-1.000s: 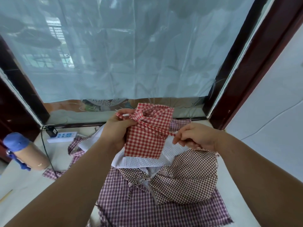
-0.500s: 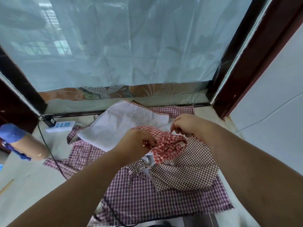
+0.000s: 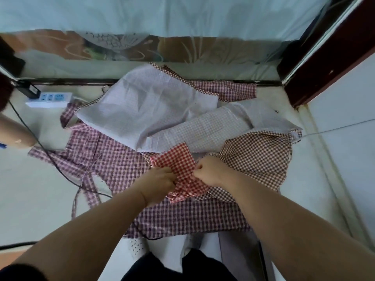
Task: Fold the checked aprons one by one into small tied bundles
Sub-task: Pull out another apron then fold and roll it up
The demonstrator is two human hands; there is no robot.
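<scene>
- Power strip point(image 3: 49, 99): far left of the red checked apron point(image 3: 178, 161), at the back of the tabletop point(image 3: 40, 189).
- Black cable point(image 3: 46, 155): left of the red checked apron, crossing the purple checked apron point(image 3: 113, 159), which lay spread beneath the red one.
- Left hand point(image 3: 160, 183): fingers curled, pinching the red checked apron's left edge.
- Red checked apron: partly folded, lying on the pile between both hands and touching each.
- Right hand point(image 3: 211, 172): fingers curled, pinching its right edge.
- Brown checked apron point(image 3: 257, 157): just right of the red checked apron, partly under it.
- Change: one second earlier the red checked apron was held upright before the window. It had since been lowered onto the pile, and the hands had drawn closer together.
</scene>
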